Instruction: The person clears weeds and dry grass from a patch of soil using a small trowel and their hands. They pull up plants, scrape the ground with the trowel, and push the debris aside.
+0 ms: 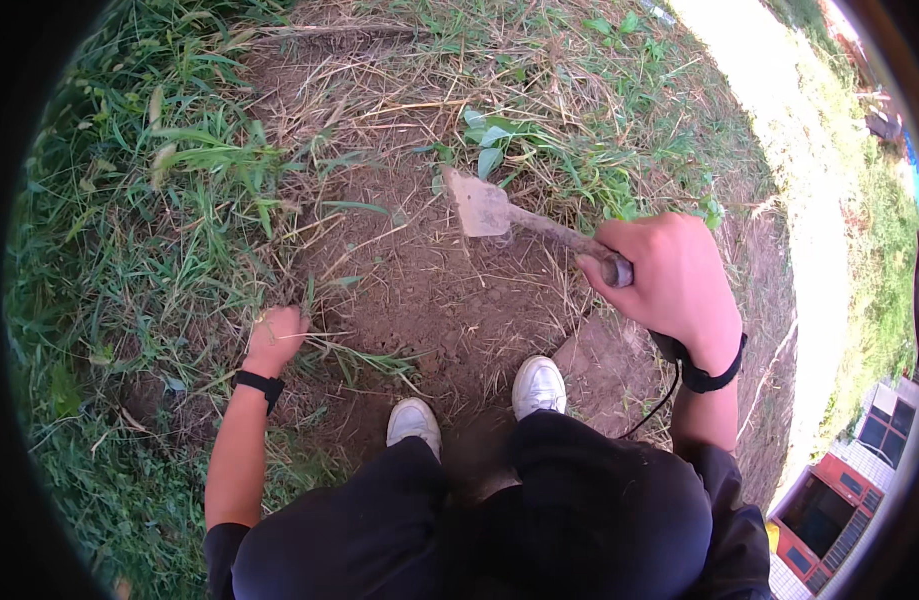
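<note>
In my right hand (671,275) is a small hand hoe (479,208) with a flat, soil-dusted metal blade. Its shaft slants up and left from my closed fingers, and the blade hangs above the bare soil near a leafy green plant (491,140). On the left, my left hand (276,336) is closed low by the grass. A tuft of grass (364,355) with long stems sticks out from it to the right, toward my shoes. My fingertips there are partly hidden.
Tall green grass (169,260) crowds the left side. Dry straw (399,100) lies across the far ground. My white shoes (539,387) stand on brown soil (449,310). A bright pale path (809,250) runs along the right, with a building (829,510) at the lower right.
</note>
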The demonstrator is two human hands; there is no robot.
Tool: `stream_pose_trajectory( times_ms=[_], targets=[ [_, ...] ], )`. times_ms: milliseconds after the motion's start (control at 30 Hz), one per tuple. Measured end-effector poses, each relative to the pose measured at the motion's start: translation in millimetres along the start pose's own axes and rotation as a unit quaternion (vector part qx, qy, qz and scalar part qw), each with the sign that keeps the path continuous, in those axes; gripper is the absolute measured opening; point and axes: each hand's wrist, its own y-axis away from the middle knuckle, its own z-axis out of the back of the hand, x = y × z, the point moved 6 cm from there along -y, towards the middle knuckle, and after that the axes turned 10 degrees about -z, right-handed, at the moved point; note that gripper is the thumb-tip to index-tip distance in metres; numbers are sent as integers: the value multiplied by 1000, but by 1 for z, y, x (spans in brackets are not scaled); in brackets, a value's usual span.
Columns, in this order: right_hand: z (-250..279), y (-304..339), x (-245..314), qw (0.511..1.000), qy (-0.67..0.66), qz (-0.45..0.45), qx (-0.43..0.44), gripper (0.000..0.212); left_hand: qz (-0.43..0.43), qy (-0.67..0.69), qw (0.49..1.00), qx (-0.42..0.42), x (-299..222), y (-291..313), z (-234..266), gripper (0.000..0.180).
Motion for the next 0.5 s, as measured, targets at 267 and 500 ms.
stream_pose_trajectory(
  times_ms=[267, 500],
  targets=[
    [-175, -106, 95, 985, 94, 114, 92, 12, 72, 21, 988, 137, -32, 62, -46, 33],
    [-208, -79, 17, 992, -14, 5, 125, 26, 239, -80, 966, 63, 103, 223, -74, 34]
  ],
)
